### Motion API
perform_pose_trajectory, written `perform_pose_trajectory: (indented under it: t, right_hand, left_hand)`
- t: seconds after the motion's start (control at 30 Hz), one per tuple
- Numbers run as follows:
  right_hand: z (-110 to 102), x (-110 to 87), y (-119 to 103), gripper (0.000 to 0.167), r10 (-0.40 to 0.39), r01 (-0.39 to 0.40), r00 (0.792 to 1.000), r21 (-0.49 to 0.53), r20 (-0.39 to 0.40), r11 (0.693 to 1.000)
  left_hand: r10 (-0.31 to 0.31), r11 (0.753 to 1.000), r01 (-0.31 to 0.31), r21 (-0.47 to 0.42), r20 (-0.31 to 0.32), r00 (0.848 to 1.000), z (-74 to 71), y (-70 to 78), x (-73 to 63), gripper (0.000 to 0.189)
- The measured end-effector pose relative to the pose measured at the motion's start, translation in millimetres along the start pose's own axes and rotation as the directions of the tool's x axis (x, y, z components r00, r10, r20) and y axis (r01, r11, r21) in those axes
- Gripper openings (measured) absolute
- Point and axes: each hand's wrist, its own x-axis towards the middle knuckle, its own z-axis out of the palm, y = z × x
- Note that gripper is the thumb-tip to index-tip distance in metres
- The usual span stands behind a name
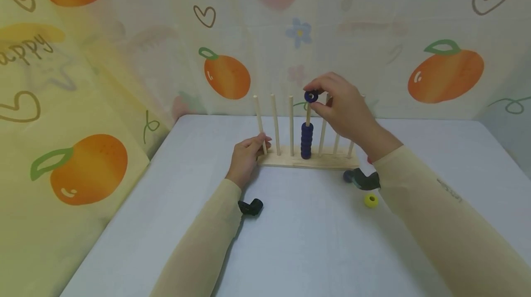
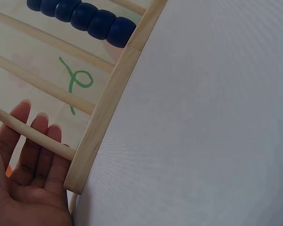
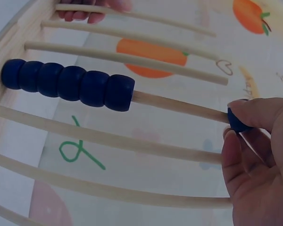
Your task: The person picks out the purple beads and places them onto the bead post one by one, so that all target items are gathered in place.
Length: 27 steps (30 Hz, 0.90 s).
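A wooden rack (image 1: pixel 307 162) with a row of upright pegs stands toward the back of the white table. My left hand (image 1: pixel 246 156) holds its left end, thumb and fingers around the outermost peg (image 2: pixel 35 134). Several dark blue beads (image 3: pixel 70 82) are stacked at the bottom of a middle peg. Above them, my right hand (image 1: pixel 342 105) pinches another dark blue bead (image 3: pixel 238 120) between thumb and fingers, right at that peg's top end. In the head view the held bead's hole faces the camera. The other pegs in sight carry no beads.
A yellow bead (image 1: pixel 367 202) lies on the table (image 1: pixel 298 241) in front of the rack's right end. Nearby, a blue bead (image 1: pixel 347 176) is partly covered by the black right wrist mount (image 1: pixel 366 180). A bit of red (image 1: pixel 369 160) shows beside the right wrist. Printed cloth (image 1: pixel 145 57) hangs behind.
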Motion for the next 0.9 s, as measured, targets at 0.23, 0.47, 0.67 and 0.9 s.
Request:
perform_pose_trajectory:
  t: [0.23,0.47,0.67,0.9]
  right_hand:
    - [0.7,3.3,2.8,0.027,0.048,-0.048,0.998,-0.012,0.028,0.999]
    - [0.1,6.1,0.9,0.029,0.102,-0.102,0.993,-0.016,0.056,0.995]
    - [2.4,7.0,0.4,0.031,0.168,-0.168,0.982,-0.006,0.087,0.986]
    - [6.5,4.7,0.9,0.031,0.239,-0.241,0.961,-0.004,0.136,0.970]
  left_hand:
    - [0.001,1.000,-0.001,-0.002,0.000,1.000,1.3,1.5,-1.0,0.050]
    - [0.002,1.000,-0.002,-0.003,0.000,1.000,0.9,1.4,-0.7,0.049]
    - [0.000,1.000,-0.001,-0.027,-0.006,1.000,1.3,1.1,-0.6,0.048]
    - [-0.003,1.000,0.003,-0.026,-0.008,1.000,1.3,1.8,-0.9,0.047]
